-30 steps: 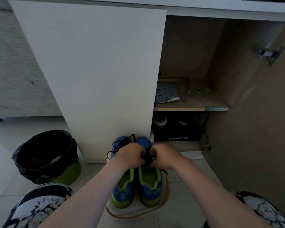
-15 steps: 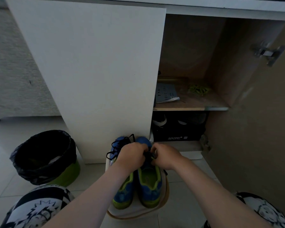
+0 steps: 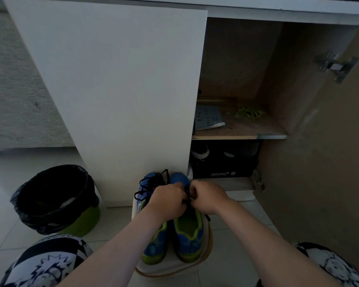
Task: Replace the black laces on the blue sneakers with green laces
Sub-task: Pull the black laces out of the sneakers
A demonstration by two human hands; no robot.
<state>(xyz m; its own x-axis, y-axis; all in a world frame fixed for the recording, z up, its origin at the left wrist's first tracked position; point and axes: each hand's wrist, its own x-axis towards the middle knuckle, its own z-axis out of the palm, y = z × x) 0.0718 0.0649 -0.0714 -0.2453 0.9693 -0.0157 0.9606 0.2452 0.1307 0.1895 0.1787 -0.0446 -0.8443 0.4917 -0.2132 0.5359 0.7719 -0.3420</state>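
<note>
Big white cupboard [image 3: 112,90] dead ahead, with its right-hand door [image 3: 330,162] swung open just beside the person's right arm. Easy to bang an elbow on that when yanking. The bin [image 3: 56,197] sits on the floor off to the left, so it's not really in the way.

The blue sneakers [image 3: 190,237] stand side by side on a pale cloth [image 3: 174,268], toes up against the cupboard. Both hands are bunched over the right-side shoe. The left hand [image 3: 168,201] and right hand [image 3: 207,196] are curled in tight, and look to be pinching the black lace [image 3: 187,194] between them. The fingertips are hidden though.

Tug too hard and I reckon the shoe tips over or the lace jams in an eyelet. The other shoe's loose loops [image 3: 150,183] could knot up too. The green laces [image 3: 249,113] are up on the shelf [image 3: 236,134], well apart from the shoes, in a bunched heap. They'll probably need untangling first.
</note>
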